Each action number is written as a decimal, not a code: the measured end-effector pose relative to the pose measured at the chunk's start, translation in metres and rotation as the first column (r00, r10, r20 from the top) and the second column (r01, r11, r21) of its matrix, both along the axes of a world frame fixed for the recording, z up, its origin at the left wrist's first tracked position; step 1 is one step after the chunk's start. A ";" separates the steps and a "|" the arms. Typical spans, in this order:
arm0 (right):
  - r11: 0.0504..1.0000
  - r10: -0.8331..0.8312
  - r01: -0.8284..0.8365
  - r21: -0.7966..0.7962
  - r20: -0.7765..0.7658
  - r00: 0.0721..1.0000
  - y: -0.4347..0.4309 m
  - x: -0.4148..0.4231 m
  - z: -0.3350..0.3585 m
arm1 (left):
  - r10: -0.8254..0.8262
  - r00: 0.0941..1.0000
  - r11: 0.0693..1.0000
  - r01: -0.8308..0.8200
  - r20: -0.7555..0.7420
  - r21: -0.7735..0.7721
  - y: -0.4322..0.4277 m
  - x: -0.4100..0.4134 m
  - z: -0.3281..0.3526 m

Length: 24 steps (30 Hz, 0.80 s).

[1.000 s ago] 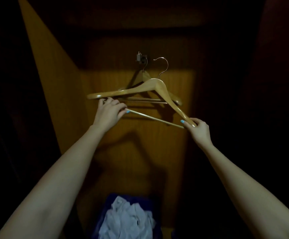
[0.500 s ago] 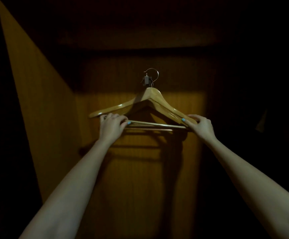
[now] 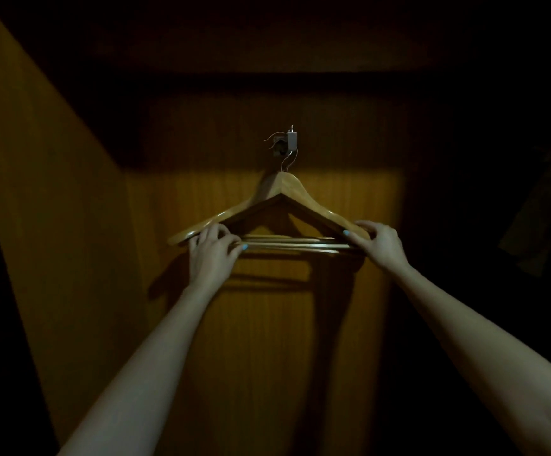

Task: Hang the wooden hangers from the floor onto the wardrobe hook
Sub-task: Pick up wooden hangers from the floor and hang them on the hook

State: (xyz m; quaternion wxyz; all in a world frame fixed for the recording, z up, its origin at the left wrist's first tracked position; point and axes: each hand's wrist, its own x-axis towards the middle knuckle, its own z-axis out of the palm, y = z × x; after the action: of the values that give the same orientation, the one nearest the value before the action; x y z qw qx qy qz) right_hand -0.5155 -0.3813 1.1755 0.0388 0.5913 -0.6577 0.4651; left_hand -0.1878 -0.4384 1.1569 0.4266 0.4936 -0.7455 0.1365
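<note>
Two light wooden hangers (image 3: 287, 189) hang stacked, one right behind the other, their metal wire tops looped over a small grey wardrobe hook (image 3: 291, 140) on the back panel. My left hand (image 3: 211, 255) grips the left end of the hangers, fingers curled around the arm and the lower bars. At the right end, my right hand (image 3: 377, 243) holds the arm tip and bars the same way. Both hangers sit level and aligned.
The wardrobe's wooden back panel (image 3: 267, 324) is lit in the middle; a slanted wooden side wall (image 3: 53, 225) stands at the left. The right side and the top of the wardrobe are in deep shadow. A dim dark shape (image 3: 537, 212) hangs far right.
The hanger I held tilted in front of the hook has been lifted onto it and levelled against the one behind. The view tilted up; the blue basket of cloth dropped out of sight.
</note>
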 end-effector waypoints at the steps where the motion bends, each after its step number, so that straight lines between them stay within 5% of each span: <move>1: 1.000 -0.010 0.010 -0.005 -0.010 1.000 -0.002 0.001 -0.001 | -0.012 1.000 1.000 0.012 0.005 0.003 -0.003 0.001 -0.001; 11: 0.961 -0.232 0.198 -0.194 -0.172 0.957 0.011 0.005 -0.027 | -0.062 0.998 0.998 0.063 0.034 -0.028 -0.005 0.008 -0.023; 24: 0.981 -0.181 0.173 -0.083 -0.099 0.978 0.005 -0.004 -0.012 | -0.074 0.997 0.997 0.074 0.035 0.002 -0.009 -0.008 -0.009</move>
State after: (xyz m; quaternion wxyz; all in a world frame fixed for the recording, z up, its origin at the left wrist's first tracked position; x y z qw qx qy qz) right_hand -0.5197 -0.3763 1.1638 0.1369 0.5523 -0.6871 0.4517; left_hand -0.1953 -0.4475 1.1480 0.4182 0.4634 -0.7706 0.1289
